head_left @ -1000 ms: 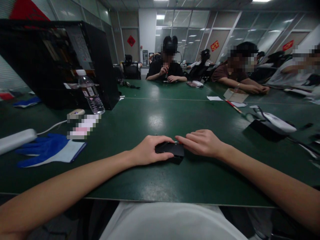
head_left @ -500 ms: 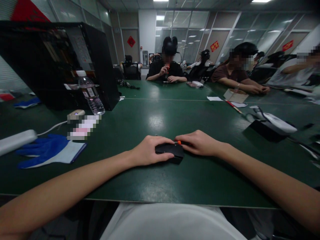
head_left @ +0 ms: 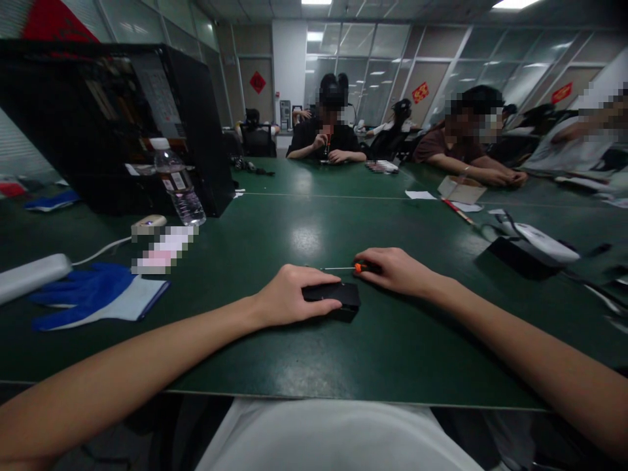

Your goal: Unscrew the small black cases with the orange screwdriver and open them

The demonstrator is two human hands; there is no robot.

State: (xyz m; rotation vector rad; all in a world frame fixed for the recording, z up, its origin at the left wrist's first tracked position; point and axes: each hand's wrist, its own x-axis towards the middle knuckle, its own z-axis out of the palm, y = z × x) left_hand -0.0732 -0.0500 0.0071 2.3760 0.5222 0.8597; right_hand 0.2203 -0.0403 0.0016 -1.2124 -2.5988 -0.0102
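Note:
A small black box [head_left: 348,297] lies on the green table in front of me. My left hand [head_left: 294,294] grips it from the left, thumb along the near side and fingers along the far side. Just beyond the box's right end, my right hand [head_left: 392,269] is closed round the handle of a screwdriver [head_left: 360,267] with an orange collar. The thin metal shaft points left, apart from the box and behind it. Most of the handle is hidden in my palm.
At left stand a black computer case [head_left: 196,131] and a water bottle [head_left: 180,186], with a blue-and-white glove [head_left: 103,294] nearer. A white device on a black box [head_left: 520,255] lies right. Co-workers sit across the green table [head_left: 294,360].
My right hand has moved slightly right and away from me, drawing the screwdriver off the box, so more of its shaft shows. My left hand and the box have stayed nearly still.

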